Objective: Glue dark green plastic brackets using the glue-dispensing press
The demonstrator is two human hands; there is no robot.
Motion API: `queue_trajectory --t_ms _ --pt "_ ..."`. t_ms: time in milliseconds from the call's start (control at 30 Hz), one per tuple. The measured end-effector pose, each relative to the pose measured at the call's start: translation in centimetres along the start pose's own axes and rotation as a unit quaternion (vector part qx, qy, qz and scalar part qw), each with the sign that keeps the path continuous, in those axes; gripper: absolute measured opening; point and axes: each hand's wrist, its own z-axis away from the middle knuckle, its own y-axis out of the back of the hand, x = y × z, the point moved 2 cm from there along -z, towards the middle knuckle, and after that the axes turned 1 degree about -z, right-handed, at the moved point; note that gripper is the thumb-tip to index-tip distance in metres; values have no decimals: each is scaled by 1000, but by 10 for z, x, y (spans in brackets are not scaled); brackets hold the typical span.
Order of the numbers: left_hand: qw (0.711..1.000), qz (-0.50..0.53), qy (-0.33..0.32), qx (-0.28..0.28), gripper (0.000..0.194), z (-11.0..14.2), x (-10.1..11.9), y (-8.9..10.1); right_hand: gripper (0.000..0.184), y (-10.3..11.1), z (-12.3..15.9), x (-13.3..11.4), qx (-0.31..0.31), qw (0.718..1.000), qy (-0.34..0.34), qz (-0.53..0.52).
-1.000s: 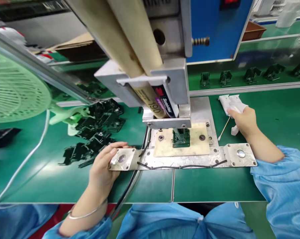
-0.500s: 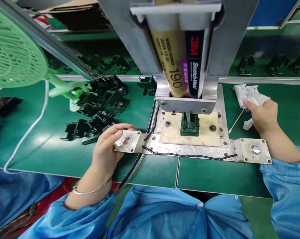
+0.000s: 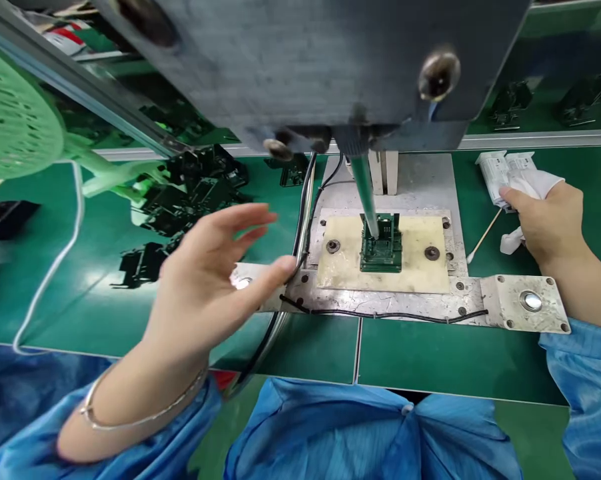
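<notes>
Circuit board (image 3: pixel 381 255) sat on a cream plate (image 3: pixel 338 270) on the desk (image 3: pixel 445 363), beneath a nozzle (image 3: pixel 363 183). The left hand (image 3: pixel 208 280) spread, uncurled, over the left end of a metal bar (image 3: pixel 340 300); farther right, the right hand (image 3: pixel 555 220) gripped white cloth (image 3: pixel 543 182).

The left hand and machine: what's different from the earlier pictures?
The left hand has let go of the left end of the metal bar and moved inward, open. The machine head appears to have risen toward the camera: labelled tubes out of view, more nozzle showing. The right hand still holds the white tissue and swab; the circuit board stays on its cream plate.
</notes>
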Motion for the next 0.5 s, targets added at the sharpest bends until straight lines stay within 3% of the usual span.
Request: queue_trajectory --t_ms 100,200,333,500 --pt "987 22 41 -153 84 -21 11 -29 29 -1 2 -2 7 1000 -19 2" --pt "964 59 79 -245 79 -33 11 -58 32 0 1 -1 0 1000 -13 -11" --pt "953 101 111 -263 43 -38 13 -76 33 0 0 3 1 1000 -14 -5" --pt "931 115 248 -243 40 -32 24 -67 32 -3 1 7 -5 999 -36 13"
